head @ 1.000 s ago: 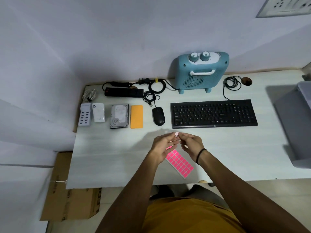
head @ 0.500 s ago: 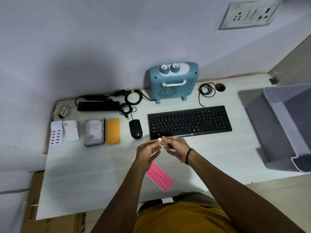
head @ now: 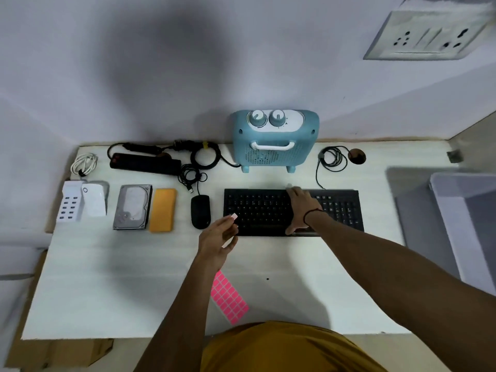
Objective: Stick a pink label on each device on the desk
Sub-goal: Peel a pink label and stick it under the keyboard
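My left hand (head: pixel 217 241) pinches one small pink label (head: pixel 234 216) at its fingertips, just left of the black keyboard (head: pixel 257 210). My right hand (head: pixel 300 208) spans the keyboard's middle, fingers over the far edge and thumb on the near edge. The pink label sheet (head: pixel 228 299) lies near the desk's front edge, partly under my left forearm. In a row at the left lie a white USB charger (head: pixel 70 201), a white adapter (head: pixel 94 200), a hard drive (head: pixel 132 206), an orange power bank (head: pixel 162 209) and a black mouse (head: pixel 200 212). A blue heater (head: pixel 275 140) stands behind the keyboard.
A black power strip (head: pixel 145 163) and coiled cables (head: pixel 205 157) lie along the back wall. A white cable coil (head: pixel 84 163) sits at the back left, another coil (head: pixel 332 157) at the back right. A grey bin (head: pixel 467 210) stands at the right; a cardboard box (head: pixel 59 350) sits below the desk.
My hands, together over the sheet before, have parted. The right hand has reached forward onto the keyboard; the left hand keeps the peeled label.
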A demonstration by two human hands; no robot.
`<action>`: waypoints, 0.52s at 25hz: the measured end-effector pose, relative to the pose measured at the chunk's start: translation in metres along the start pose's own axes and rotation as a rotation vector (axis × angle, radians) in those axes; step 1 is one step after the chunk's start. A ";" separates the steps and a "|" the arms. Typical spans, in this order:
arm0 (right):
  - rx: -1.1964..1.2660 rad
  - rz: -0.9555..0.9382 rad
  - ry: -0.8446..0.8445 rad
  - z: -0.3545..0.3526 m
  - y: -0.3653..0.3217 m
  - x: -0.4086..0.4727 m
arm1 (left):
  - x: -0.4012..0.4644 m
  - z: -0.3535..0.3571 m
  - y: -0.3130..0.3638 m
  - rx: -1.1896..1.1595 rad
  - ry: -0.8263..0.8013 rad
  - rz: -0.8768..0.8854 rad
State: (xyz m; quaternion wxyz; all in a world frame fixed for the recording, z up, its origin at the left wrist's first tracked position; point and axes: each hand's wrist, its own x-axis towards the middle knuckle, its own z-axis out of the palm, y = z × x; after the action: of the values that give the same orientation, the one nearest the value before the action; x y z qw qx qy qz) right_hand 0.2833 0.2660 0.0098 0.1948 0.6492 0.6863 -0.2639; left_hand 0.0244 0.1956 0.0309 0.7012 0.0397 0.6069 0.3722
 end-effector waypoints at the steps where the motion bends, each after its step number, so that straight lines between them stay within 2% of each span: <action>1: -0.053 -0.030 0.000 -0.001 0.004 0.005 | 0.003 0.004 0.000 0.001 0.009 -0.001; 4: -0.190 -0.090 0.007 0.001 0.012 0.017 | 0.009 0.018 -0.001 -0.006 0.021 0.003; 8: -0.311 -0.079 0.051 0.003 0.011 0.017 | 0.011 0.032 -0.004 -0.006 0.028 0.024; 10: -0.291 -0.064 0.064 -0.002 0.012 0.013 | 0.011 0.037 -0.005 -0.010 0.015 0.037; 13: -0.132 -0.069 0.014 -0.017 0.016 0.004 | 0.008 0.045 -0.002 -0.022 -0.026 0.064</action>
State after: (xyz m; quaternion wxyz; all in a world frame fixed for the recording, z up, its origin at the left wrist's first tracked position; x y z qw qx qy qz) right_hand 0.3003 0.2799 0.0192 0.2230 0.6126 0.7256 -0.2200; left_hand 0.0650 0.2169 0.0353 0.6971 0.0560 0.5921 0.4004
